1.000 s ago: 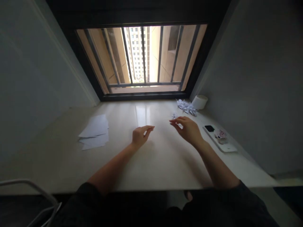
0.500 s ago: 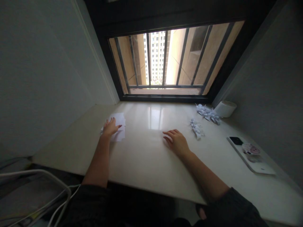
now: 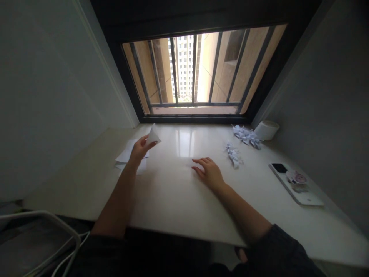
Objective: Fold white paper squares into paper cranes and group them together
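My left hand point(image 3: 140, 148) is closed on a white sheet of paper point(image 3: 153, 135), lifting it off a small stack of white sheets point(image 3: 124, 157) at the left of the pale desk point(image 3: 178, 192). Resting flat on the desk near the middle, my right hand point(image 3: 209, 172) has its fingers spread and holds nothing. A small folded paper figure point(image 3: 233, 153) lies just right of it.
Several more folded paper figures point(image 3: 245, 135) lie by a white roll point(image 3: 266, 130) at the back right. A white phone point(image 3: 295, 182) with a sticker lies at the right. A barred window point(image 3: 198, 73) is ahead, walls on both sides, white cables point(image 3: 43, 231) lower left.
My left hand, first empty near the middle, reached the paper stack and has now picked up one sheet. My right hand let go of the folded figure and lies flat.
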A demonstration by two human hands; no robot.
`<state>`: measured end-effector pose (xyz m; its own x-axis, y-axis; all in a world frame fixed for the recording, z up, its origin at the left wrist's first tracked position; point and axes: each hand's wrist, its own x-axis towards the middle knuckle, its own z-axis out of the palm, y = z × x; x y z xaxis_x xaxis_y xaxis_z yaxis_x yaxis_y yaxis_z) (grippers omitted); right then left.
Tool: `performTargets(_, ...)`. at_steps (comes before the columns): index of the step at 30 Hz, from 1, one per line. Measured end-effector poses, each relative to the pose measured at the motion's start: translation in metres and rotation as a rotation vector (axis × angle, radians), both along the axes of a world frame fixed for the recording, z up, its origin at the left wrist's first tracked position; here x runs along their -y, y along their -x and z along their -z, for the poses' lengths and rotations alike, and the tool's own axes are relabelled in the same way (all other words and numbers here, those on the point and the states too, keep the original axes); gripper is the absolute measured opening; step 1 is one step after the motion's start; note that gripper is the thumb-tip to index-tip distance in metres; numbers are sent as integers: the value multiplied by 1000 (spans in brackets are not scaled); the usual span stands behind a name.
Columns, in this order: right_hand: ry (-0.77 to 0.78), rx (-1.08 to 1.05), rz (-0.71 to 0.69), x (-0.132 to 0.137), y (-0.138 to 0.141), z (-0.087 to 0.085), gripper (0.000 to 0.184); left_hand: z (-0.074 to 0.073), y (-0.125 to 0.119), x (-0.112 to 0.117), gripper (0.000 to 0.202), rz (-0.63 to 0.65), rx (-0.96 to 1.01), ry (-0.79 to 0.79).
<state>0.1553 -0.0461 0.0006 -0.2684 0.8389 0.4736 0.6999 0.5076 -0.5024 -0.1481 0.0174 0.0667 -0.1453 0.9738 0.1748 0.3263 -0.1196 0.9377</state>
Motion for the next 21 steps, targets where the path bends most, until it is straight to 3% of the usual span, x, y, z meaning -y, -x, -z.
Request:
performTargets(2, 29, -132, 4, 1, 2, -3, 33, 1, -43, -1, 53, 178, 212, 26)
performTargets(6, 99, -452, 28, 2, 4, -8, 42, 22, -122, 8, 49, 276, 584, 125)
performTargets(9, 133, -589, 38, 2, 5, -9, 45, 40, -155, 18, 48, 275, 764, 161)
performTargets(12, 169, -627, 86, 0, 6, -7, 45, 50, -167, 28, 45, 283, 799, 242)
performTargets(17, 211, -733, 103, -7, 6, -1, 43, 54, -167, 37, 32, 353, 865, 332)
performTargets(21, 304, -806, 93, -15, 2, 5, 38, 56, -160, 33, 37, 308, 803, 324)
